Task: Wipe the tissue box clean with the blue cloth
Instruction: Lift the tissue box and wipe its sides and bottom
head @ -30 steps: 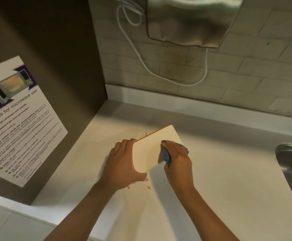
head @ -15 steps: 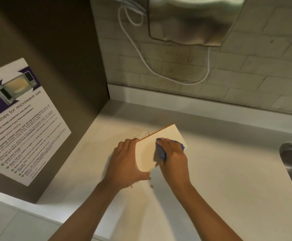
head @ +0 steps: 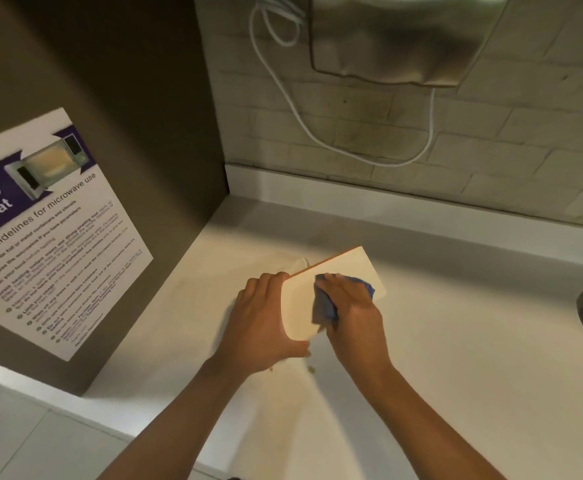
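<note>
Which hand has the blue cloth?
The right hand has it. It presses the blue cloth against the pale face of the tissue box. The left hand has no cloth; it just grips the box's left edge.

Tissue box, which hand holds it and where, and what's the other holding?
The left hand grips the tissue box at its near left edge; the right hand presses the bunched blue cloth onto it.

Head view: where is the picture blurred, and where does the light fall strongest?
Head view: the left hand is smeared by motion; light falls strongest on the box, nearly washing out its face; the cloth under the right hand stays readable; the poster has soft small print; wall lines bend near the edges.
</note>
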Available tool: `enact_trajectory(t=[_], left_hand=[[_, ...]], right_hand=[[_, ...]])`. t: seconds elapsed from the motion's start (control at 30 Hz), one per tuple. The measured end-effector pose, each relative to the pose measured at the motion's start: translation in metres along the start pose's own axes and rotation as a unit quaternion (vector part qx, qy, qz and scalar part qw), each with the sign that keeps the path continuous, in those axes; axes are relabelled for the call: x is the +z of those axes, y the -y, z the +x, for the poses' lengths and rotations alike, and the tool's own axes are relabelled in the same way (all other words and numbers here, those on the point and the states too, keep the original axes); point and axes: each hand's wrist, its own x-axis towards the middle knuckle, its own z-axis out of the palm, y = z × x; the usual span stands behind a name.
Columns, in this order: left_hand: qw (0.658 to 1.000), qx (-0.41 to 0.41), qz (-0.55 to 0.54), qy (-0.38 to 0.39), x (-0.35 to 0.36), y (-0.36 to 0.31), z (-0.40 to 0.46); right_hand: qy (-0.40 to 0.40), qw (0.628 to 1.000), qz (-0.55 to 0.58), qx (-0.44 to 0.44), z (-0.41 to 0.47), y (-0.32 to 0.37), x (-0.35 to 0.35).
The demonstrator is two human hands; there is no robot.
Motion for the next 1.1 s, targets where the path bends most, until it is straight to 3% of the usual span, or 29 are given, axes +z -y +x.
enact_trajectory(t=[0.1, 0.2, 0.37, 0.47, 0.57, 0.63, 0.77, 0.87, 1.0, 1.1], left_hand=[[1.000, 0.006, 0.007, 0.006, -0.003, -0.001, 0.000], [1.000, -0.002, 0.008, 0.008, -0.005, 0.001, 0.000], [1.000, -0.001, 0.010, 0.005, -0.004, -0.001, 0.000], [1.000, -0.005, 0.011, 0.003, -0.002, -0.001, 0.000], [1.000, -0.003, 0.001, 0.003, -0.002, -0.003, 0.000], [1.000, -0.001, 0.010, 0.005, -0.004, -0.003, -0.001], [1.000, 0.004, 0.010, 0.004, -0.004, -0.003, -0.003], [1.000, 0.007, 0.011, 0.000, -0.002, -0.003, -0.003], [1.000, 0.001, -0.002, 0.001, -0.003, -0.004, -0.001], [1.000, -0.002, 0.001, 0.003, -0.005, -0.002, -0.002]], right_hand=[[0.007, 0.997, -0.001, 0.073, 0.026, -0.016, -0.018], [-0.040, 0.997, -0.010, 0.063, 0.052, -0.011, -0.014], [-0.049, 0.994, -0.041, 0.086, 0.025, -0.023, -0.027], [-0.070, 0.992, 0.035, 0.096, 0.001, -0.003, -0.018], [-0.011, 0.998, 0.053, 0.041, 0.004, 0.007, -0.002], [0.025, 0.998, 0.018, 0.051, 0.024, -0.004, -0.009], [-0.033, 0.996, -0.028, 0.076, 0.030, -0.025, -0.033], [0.006, 0.996, -0.013, 0.093, -0.008, -0.001, -0.020], [0.035, 0.995, 0.082, 0.033, -0.004, 0.022, 0.001], [-0.002, 0.996, 0.015, 0.086, 0.032, -0.004, -0.019]])
